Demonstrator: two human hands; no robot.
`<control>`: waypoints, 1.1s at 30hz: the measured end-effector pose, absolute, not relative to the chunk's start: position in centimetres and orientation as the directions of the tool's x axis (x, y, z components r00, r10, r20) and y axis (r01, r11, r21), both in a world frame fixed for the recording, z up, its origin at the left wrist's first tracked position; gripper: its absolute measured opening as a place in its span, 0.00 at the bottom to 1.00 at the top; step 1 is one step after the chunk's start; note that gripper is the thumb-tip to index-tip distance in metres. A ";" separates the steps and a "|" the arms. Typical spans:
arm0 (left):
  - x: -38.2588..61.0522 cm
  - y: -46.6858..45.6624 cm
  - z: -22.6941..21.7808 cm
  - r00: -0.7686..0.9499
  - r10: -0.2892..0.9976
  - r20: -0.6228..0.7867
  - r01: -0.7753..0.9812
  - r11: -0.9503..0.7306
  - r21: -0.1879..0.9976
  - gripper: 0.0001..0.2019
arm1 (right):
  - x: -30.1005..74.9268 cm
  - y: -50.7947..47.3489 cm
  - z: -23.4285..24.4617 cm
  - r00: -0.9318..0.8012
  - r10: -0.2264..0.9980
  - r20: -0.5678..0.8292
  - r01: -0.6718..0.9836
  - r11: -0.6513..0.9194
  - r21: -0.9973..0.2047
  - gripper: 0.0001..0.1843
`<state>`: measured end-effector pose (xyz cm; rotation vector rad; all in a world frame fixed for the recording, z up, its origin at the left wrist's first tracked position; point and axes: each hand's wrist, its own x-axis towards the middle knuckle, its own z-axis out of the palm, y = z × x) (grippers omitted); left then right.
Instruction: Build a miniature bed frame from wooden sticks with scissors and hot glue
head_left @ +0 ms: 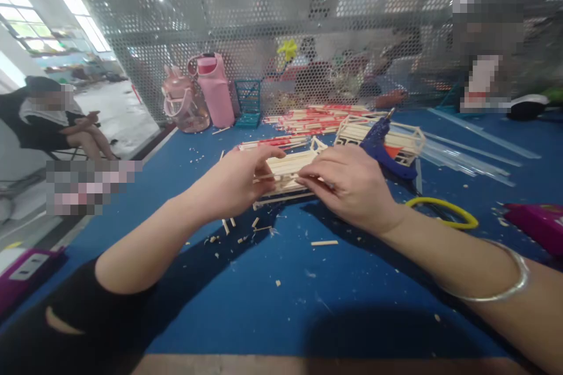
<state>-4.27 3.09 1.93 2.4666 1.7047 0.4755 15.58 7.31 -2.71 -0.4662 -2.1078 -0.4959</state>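
A small frame built of thin wooden sticks (285, 174) is held just above the blue table (281, 299) at the centre. My left hand (233, 181) grips its left end, fingers curled over the top. My right hand (347, 184) pinches its right end, thumb and fingers closed on the sticks. A silver bangle sits on my right wrist. Behind the hands stands a second stick frame (402, 143) with a blue glue gun (380, 140) leaning on it.
Loose sticks with red ends (316, 118) lie further back, clear glue rods (466, 158) to the right. A yellow ring (444, 212), a magenta box (539, 224), two pink bottles (215, 94), a teal basket (248, 102). Stick offcuts litter the table. A perforated screen stands behind; a person sits at left.
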 end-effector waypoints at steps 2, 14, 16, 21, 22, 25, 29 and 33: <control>-4.1 2.5 1.8 0.322 0.928 0.190 0.904 -0.361 0.231 0.19 | 15.1 6.7 -3.4 -0.498 0.117 0.859 0.471 0.869 0.154 0.09; -3.1 2.6 0.0 0.315 0.897 0.309 0.881 -0.398 0.258 0.32 | 14.7 7.1 -4.5 -0.511 0.085 0.855 0.442 0.879 0.177 0.09; -3.1 2.7 0.0 0.301 0.904 0.304 0.885 -0.383 0.263 0.33 | 14.6 7.1 -4.6 -0.517 0.098 0.850 0.460 0.870 0.180 0.11; -3.1 2.8 -0.1 0.292 0.896 0.334 0.883 -0.387 0.265 0.31 | 14.2 7.1 -4.7 -0.501 0.132 0.856 0.519 0.836 0.174 0.15; -3.0 2.8 -0.1 0.292 0.894 0.340 0.882 -0.390 0.266 0.30 | 14.1 7.1 -4.7 -0.494 0.129 0.860 0.524 0.834 0.176 0.15; -2.9 2.8 -0.1 0.284 0.893 0.350 0.883 -0.386 0.268 0.29 | 14.0 7.0 -4.7 -0.489 0.125 0.863 0.521 0.836 0.174 0.14; -2.8 2.6 -0.1 0.264 0.888 0.377 0.886 -0.377 0.268 0.29 | 14.2 6.9 -4.6 -0.465 0.167 0.869 0.519 0.847 0.115 0.07; -2.6 2.5 0.1 0.252 0.889 0.383 0.895 -0.365 0.258 0.30 | 14.5 6.9 -4.7 -0.381 0.273 0.883 0.554 0.833 -0.018 0.15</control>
